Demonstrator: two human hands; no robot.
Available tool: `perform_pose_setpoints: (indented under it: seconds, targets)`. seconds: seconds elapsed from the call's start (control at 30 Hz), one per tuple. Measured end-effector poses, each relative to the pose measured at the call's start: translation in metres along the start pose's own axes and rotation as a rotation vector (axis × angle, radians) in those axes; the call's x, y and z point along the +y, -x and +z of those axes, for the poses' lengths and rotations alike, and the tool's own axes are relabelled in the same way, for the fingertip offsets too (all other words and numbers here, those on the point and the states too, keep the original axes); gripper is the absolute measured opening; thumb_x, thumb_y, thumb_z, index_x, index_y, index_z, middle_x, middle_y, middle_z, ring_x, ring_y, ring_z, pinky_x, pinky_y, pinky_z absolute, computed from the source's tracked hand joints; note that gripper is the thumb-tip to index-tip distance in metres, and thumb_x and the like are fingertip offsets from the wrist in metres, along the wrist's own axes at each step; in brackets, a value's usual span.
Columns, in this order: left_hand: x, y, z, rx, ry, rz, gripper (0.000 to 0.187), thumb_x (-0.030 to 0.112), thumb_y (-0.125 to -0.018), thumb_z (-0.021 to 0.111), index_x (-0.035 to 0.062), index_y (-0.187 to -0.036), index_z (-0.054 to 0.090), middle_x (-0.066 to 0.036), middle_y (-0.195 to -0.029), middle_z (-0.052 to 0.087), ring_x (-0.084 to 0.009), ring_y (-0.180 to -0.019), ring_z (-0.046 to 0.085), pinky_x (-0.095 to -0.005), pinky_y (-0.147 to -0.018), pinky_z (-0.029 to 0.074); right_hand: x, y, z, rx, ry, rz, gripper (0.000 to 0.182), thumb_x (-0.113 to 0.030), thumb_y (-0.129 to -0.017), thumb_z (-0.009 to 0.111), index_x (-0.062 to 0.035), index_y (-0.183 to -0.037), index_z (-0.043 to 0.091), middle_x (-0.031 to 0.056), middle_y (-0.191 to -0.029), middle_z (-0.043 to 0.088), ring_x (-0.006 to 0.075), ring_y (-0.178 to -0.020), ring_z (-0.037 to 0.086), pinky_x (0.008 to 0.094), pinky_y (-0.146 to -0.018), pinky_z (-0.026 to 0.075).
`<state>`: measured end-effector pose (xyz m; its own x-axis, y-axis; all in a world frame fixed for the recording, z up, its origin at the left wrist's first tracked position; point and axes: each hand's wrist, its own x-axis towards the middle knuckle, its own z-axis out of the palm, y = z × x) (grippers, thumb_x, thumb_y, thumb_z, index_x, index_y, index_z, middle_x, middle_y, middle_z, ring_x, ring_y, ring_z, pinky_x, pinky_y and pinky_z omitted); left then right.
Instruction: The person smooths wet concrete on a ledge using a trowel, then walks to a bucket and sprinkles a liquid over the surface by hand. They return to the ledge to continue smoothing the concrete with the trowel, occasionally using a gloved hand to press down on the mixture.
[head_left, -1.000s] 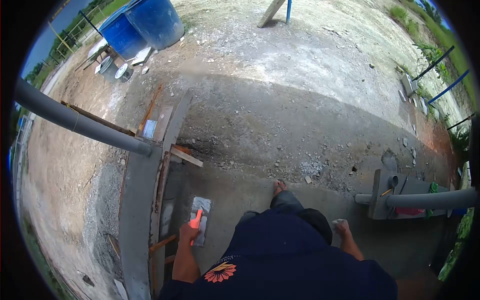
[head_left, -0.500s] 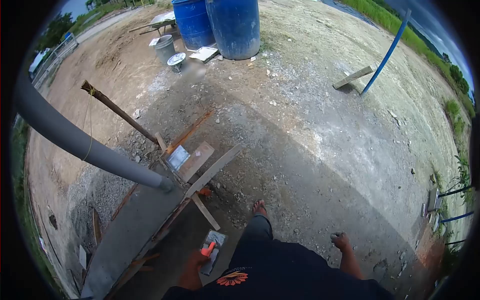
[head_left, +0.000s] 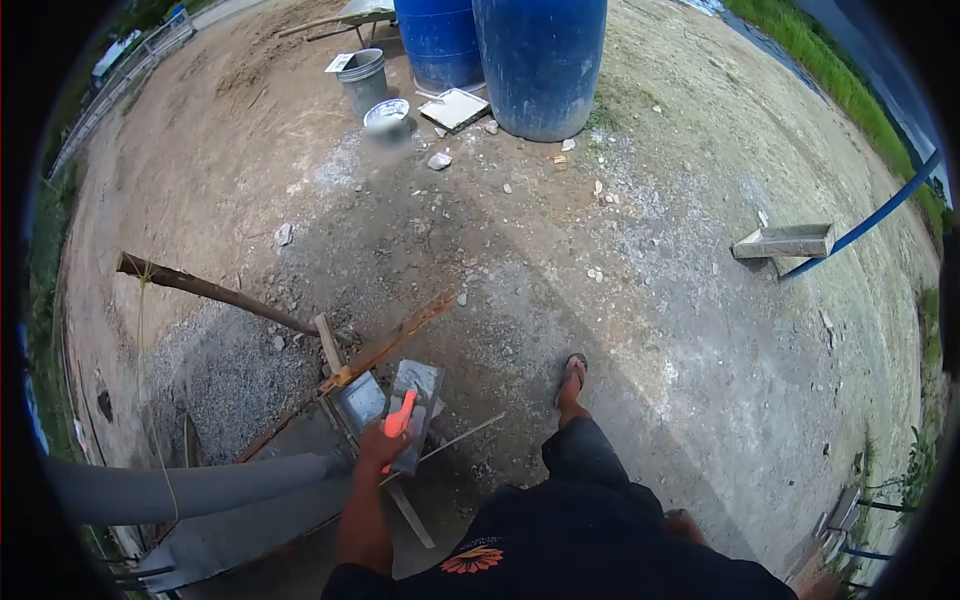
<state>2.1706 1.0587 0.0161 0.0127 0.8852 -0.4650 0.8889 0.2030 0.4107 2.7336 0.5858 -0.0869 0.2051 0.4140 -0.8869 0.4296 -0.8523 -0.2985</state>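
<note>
My left hand (head_left: 378,445) is wrapped around the orange-red handle of a plastering trowel (head_left: 425,383), its flat blade smeared with grey. The trowel is over the end of the wooden boards, beside a pale rectangular plate (head_left: 362,399). Below my left hand is a short wooden strip (head_left: 410,515). To its left runs a smooth grey concrete surface (head_left: 230,550), with a thick grey pipe (head_left: 220,490) rising from it. My right hand (head_left: 684,526) is low beside my body, mostly hidden by the dark shirt, so its fingers do not show clearly.
Two blue barrels (head_left: 540,70) stand ahead, with a grey bucket (head_left: 364,88), a smaller pail (head_left: 387,112) and a white-topped slab (head_left: 455,110) near them. A wooden post (head_left: 220,293) leans at the left. At the right, a blue pole (head_left: 880,215) stands by a wooden trough-like piece (head_left: 785,241).
My left hand has carried the trowel forward, up past the boards. My right hand has drawn back toward my body. The view has shifted as I stepped, bringing the barrels nearer.
</note>
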Motion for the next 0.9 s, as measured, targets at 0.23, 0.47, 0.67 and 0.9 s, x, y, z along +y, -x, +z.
perform_pose_setpoints:
  seconds: [0.23, 0.47, 0.67, 0.9]
  targets:
    - [0.108, -0.103, 0.010, -0.036, 0.308, -0.332, 0.049, 0.049, -0.080, 0.065, 0.0004, -0.086, 0.068, -0.016, -0.071, 0.066, -0.0290, -0.072, 0.067, -0.0403, -0.065, 0.050, -0.152, -0.161, -0.240, 0.191, 0.242, -0.240, 0.020, -0.018, -0.080, 0.063, -0.0010, -0.090, 0.067, 0.0094, -0.074, 0.065, 0.0212, -0.065, 0.067, 0.0332, -0.053, 0.054]
    - [0.151, -0.152, -0.005, 0.035, 0.541, -0.435, 0.046, 0.044, -0.082, 0.064, -0.0017, -0.085, 0.067, -0.013, -0.067, 0.065, -0.0242, -0.066, 0.066, -0.0393, -0.061, 0.050, -0.410, -0.331, -0.459, 0.226, -0.177, -0.276, 0.046, -0.012, -0.083, 0.059, -0.0009, -0.125, 0.045, 0.0172, -0.087, 0.065, 0.0229, -0.058, 0.064, 0.0350, -0.051, 0.053]
    - [0.138, -0.242, -0.004, -0.082, 0.553, -0.676, 0.043, 0.041, -0.079, 0.067, -0.0016, -0.086, 0.068, -0.013, -0.069, 0.066, -0.0248, -0.069, 0.067, -0.0406, -0.064, 0.051, -0.641, -0.385, -0.513, 0.030, -0.482, -0.267, 0.048, -0.011, -0.085, 0.053, -0.0020, -0.130, 0.038, 0.0185, -0.087, 0.064, 0.0272, -0.063, 0.065, 0.0381, -0.053, 0.055]
    - [0.239, -0.371, -0.183, 0.011, 0.655, -0.704, 0.032, 0.031, -0.081, 0.065, -0.0009, -0.086, 0.065, -0.009, -0.063, 0.061, -0.0185, -0.056, 0.062, -0.0354, -0.051, 0.048, -0.895, -0.470, -0.476, -0.117, -0.288, -0.038, 0.038, -0.008, -0.086, 0.050, -0.0011, -0.122, 0.045, 0.0200, -0.089, 0.063, 0.0315, -0.064, 0.066, 0.0437, -0.055, 0.056]
